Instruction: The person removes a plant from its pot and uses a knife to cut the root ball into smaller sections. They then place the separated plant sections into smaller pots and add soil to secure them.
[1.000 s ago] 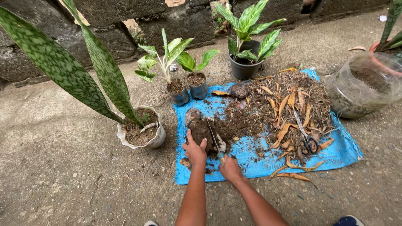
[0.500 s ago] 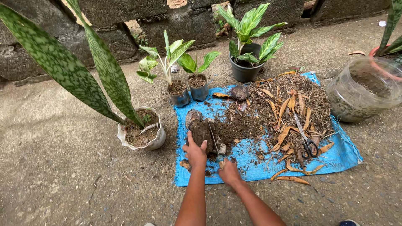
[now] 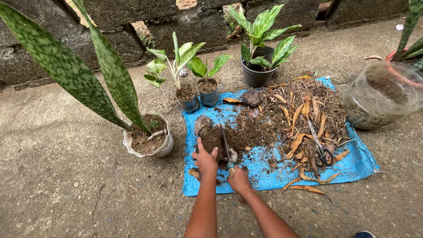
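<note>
My left hand point(image 3: 205, 159) rests on a dark clump of soil point(image 3: 212, 137) lying on a blue tarp point(image 3: 273, 165). My right hand point(image 3: 238, 179) grips the handle of a narrow trowel point(image 3: 225, 143), whose blade runs up along the right side of the clump. Loose soil, dry roots and yellow-brown dead leaves point(image 3: 294, 119) cover the middle and right of the tarp. A pair of black-handled scissors point(image 3: 320, 151) lies on the debris.
A white pot with a tall mottled-leaf plant point(image 3: 149, 142) stands left of the tarp. Two small potted plants point(image 3: 198, 93) and a black pot point(image 3: 258, 72) stand behind it by a stone wall. A clear plastic jar point(image 3: 382, 94) with soil sits at right.
Both hands have stayed at the soil clump, the right hand shifting slightly on the trowel. The camera view has drifted a little.
</note>
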